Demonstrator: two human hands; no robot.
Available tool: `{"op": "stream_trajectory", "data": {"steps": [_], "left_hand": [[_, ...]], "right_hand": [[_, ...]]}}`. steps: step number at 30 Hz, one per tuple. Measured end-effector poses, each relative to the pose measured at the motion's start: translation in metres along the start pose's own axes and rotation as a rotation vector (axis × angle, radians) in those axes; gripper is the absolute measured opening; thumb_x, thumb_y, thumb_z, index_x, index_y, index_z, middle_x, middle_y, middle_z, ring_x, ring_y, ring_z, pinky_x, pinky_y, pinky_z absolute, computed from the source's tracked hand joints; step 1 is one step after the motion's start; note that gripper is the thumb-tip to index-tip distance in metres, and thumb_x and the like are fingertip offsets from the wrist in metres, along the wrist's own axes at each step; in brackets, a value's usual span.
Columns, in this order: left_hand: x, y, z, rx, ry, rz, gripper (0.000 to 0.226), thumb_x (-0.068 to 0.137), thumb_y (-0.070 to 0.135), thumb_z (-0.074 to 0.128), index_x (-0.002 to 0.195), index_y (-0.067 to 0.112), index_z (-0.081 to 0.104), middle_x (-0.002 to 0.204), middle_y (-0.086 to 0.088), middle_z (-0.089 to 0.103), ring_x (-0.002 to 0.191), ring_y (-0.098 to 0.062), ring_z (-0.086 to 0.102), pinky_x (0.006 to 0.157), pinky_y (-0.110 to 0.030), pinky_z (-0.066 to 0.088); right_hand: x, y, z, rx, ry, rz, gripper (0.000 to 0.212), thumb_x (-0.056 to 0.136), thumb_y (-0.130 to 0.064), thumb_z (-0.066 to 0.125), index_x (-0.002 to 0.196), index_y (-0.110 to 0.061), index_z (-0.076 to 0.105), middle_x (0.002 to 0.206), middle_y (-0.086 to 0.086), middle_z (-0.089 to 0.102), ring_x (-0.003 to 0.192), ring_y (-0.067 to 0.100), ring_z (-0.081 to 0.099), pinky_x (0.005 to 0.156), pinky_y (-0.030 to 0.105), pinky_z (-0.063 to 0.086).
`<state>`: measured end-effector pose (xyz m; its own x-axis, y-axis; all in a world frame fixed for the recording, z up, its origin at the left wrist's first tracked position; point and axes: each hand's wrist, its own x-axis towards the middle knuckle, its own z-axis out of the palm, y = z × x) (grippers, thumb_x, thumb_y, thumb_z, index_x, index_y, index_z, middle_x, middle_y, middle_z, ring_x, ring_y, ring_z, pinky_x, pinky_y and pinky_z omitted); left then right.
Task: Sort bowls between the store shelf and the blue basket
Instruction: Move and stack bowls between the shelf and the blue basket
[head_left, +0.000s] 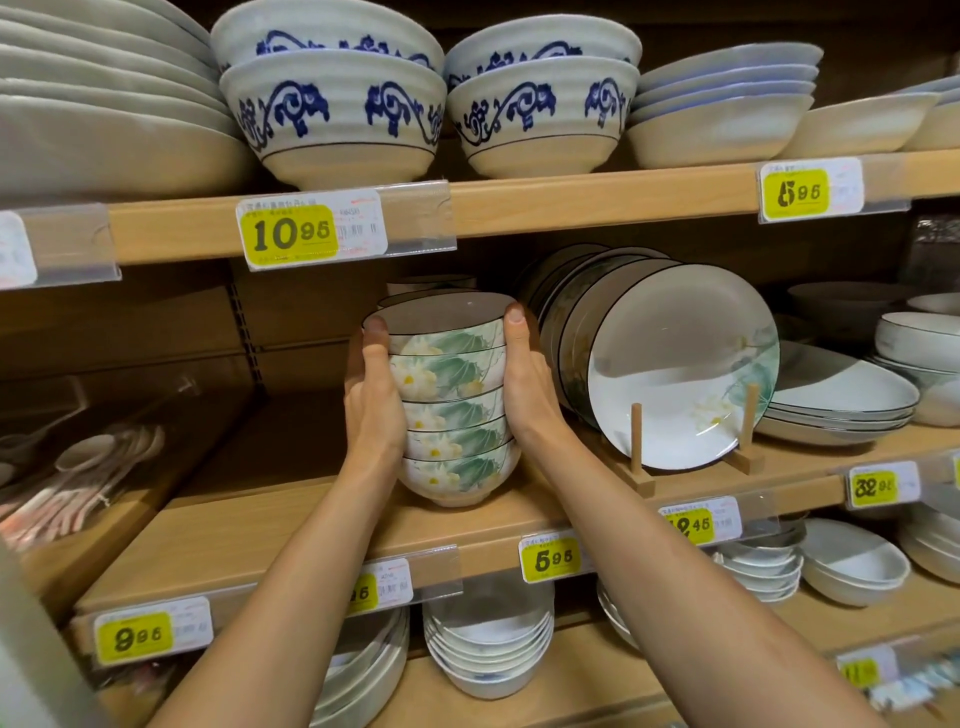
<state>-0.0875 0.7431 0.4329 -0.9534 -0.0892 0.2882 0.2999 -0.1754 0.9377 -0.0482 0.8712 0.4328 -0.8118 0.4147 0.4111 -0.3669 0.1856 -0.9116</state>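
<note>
Left hand (373, 400), right hand (529, 387) hide bowl stack (452, 410) sides

The stack of bowls (454, 410) stands on the middle shelf (311, 525) between the left grip (374, 395) and the right grip (530, 384), with upright plates (685, 374) in a rack (639, 467) just right of it, spoons (88, 457) well to its left, large bowls (332, 114) on the upper shelf (571, 200) above, and small bowls (488, 649) below.

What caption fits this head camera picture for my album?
Left hand and right hand grip a stack of flowered bowls at the store shelf, beside upright plates.
</note>
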Motion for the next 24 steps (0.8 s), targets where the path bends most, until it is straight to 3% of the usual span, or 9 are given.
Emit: {"op": "stream_trajectory", "data": {"steps": [3, 9, 13, 15, 18, 22, 24], "left_hand": [[0.000, -0.001, 0.000, -0.008, 0.002, -0.017, 0.089, 0.054, 0.096, 0.034, 0.103, 0.030, 0.068, 0.094, 0.013, 0.068, 0.096, -0.014, 0.065, 0.092, -0.037, 0.051], [0.000, -0.001, -0.002, 0.001, -0.035, -0.009, 0.109, 0.040, 0.104, 0.032, 0.117, 0.036, 0.066, 0.110, 0.006, 0.071, 0.104, -0.016, 0.065, 0.100, -0.041, 0.048], [-0.002, -0.001, -0.004, 0.019, -0.043, -0.044, 0.116, 0.035, 0.106, 0.030, 0.104, 0.023, 0.071, 0.104, 0.001, 0.072, 0.097, -0.017, 0.068, 0.094, -0.038, 0.051], [-0.003, -0.003, -0.005, 0.034, -0.052, -0.033, 0.109, 0.040, 0.105, 0.029, 0.097, 0.023, 0.072, 0.099, 0.002, 0.074, 0.092, -0.015, 0.069, 0.088, -0.035, 0.052], [-0.003, -0.007, -0.006, 0.007, -0.113, 0.027, 0.080, 0.057, 0.094, 0.035, 0.083, 0.030, 0.076, 0.087, 0.006, 0.077, 0.084, -0.007, 0.072, 0.080, -0.031, 0.053], [-0.002, -0.013, -0.009, -0.073, -0.194, 0.059, 0.072, 0.062, 0.088, 0.044, 0.086, 0.030, 0.078, 0.093, 0.001, 0.077, 0.093, -0.015, 0.072, 0.093, -0.041, 0.053], [-0.003, -0.015, -0.010, -0.107, -0.221, 0.067, 0.072, 0.059, 0.091, 0.047, 0.088, 0.033, 0.078, 0.095, 0.000, 0.077, 0.095, -0.017, 0.072, 0.094, -0.042, 0.052]], "right_hand": [[0.001, 0.001, 0.000, 0.010, 0.001, -0.012, 0.068, 0.079, -0.078, 0.026, 0.073, -0.030, 0.073, 0.088, -0.005, 0.076, 0.090, 0.010, 0.070, 0.086, 0.028, 0.051], [0.002, 0.003, -0.001, -0.014, -0.001, -0.008, 0.074, 0.076, -0.081, 0.023, 0.075, -0.027, 0.074, 0.087, -0.005, 0.076, 0.090, 0.010, 0.070, 0.089, 0.030, 0.053], [0.002, 0.005, -0.001, -0.018, 0.024, -0.008, 0.078, 0.075, -0.081, 0.024, 0.074, -0.021, 0.074, 0.080, -0.005, 0.076, 0.084, 0.008, 0.070, 0.084, 0.028, 0.053], [0.003, 0.007, -0.001, -0.009, 0.024, -0.008, 0.078, 0.077, -0.080, 0.025, 0.077, -0.019, 0.075, 0.082, -0.004, 0.076, 0.085, 0.009, 0.071, 0.086, 0.030, 0.054], [0.003, 0.008, 0.000, 0.019, 0.017, -0.004, 0.078, 0.080, -0.078, 0.028, 0.086, -0.017, 0.076, 0.087, -0.003, 0.077, 0.086, 0.010, 0.072, 0.087, 0.032, 0.055], [0.001, 0.006, -0.002, -0.018, -0.006, -0.021, 0.078, 0.083, -0.079, 0.027, 0.112, -0.021, 0.071, 0.096, 0.000, 0.076, 0.094, 0.013, 0.070, 0.092, 0.038, 0.053], [0.000, 0.004, -0.004, -0.025, -0.018, -0.003, 0.075, 0.076, -0.082, 0.028, 0.092, -0.027, 0.076, 0.089, -0.004, 0.077, 0.088, 0.008, 0.070, 0.087, 0.031, 0.053]]}}
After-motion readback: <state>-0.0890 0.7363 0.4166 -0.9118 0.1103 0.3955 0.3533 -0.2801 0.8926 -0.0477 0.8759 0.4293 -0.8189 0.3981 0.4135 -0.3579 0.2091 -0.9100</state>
